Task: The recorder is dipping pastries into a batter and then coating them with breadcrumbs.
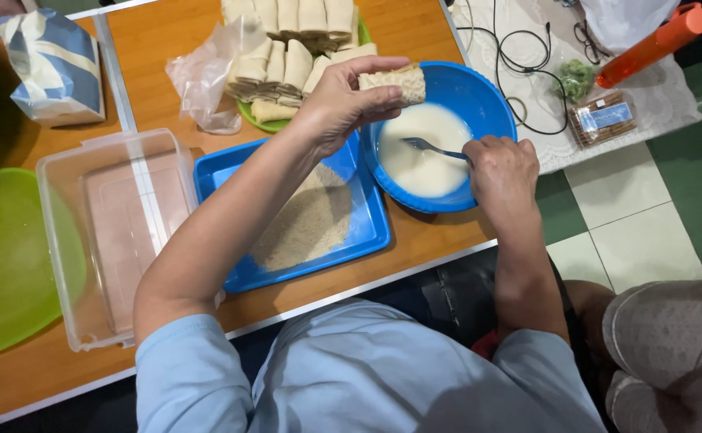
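My left hand (339,100) is closed around a pale folded roll (395,82), fingers curled over it and thumb under, holding it just above the near rim of the blue bowl (487,100); one end of the roll sticks out past my fingertips toward the bowl. My right hand (501,164) is gripping the handle of a fork (431,147), whose tines lie in the white batter (423,148) pooled in the bottom of that bowl. The bowl sits on the wooden table (166,32), touching the right edge of a blue tray (371,232) that carries a heap of breadcrumbs (307,220); my left forearm crosses above the tray. Beyond the tray, a green plate (246,111) holds a stack of more folded rolls (291,48), with a crumpled clear plastic bag (206,76) beside it on the left. To the left of the tray stands a clear plastic container (62,240), and further left lies a green lid (2,265). A blue and white packet (50,68) rests near the far left corner. To the right, on a white cloth (655,96), I see a black cable (519,72), an orange bottle (651,44) and a small wrapped packet (603,119).
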